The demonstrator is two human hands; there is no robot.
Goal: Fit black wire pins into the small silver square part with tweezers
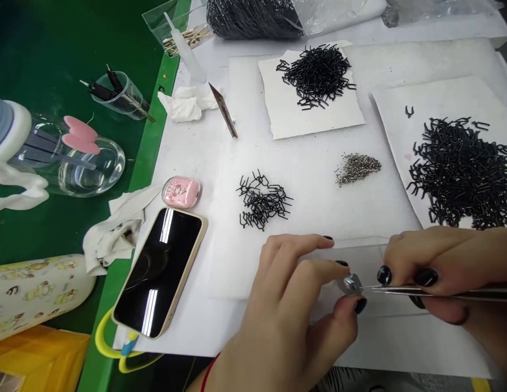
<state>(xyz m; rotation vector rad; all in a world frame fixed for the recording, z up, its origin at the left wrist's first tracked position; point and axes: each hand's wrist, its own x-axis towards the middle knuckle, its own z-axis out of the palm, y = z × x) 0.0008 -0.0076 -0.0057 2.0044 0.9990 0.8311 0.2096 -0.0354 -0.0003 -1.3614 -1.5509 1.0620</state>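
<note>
My left hand [294, 310] pinches a small silver metal part [352, 284] between thumb and fingertips. My right hand [437, 272] holds fine steel tweezers [441, 292] from the right, and their tips reach that part. Both hands are low over a white foam sheet [232, 261]. The closest loose items are a small tangle of bent black wire pieces [263, 200] and a heap of tiny silver grains [357, 167], both beyond my fingers. The part's finer detail is hidden by my fingers.
Larger black wire heaps lie on white paper sheets [316, 76] [459, 174] at the back and right. A blade [224, 110], a phone [159, 272], a pink earbud case [181, 192] and a glass dish [92, 166] sit to the left.
</note>
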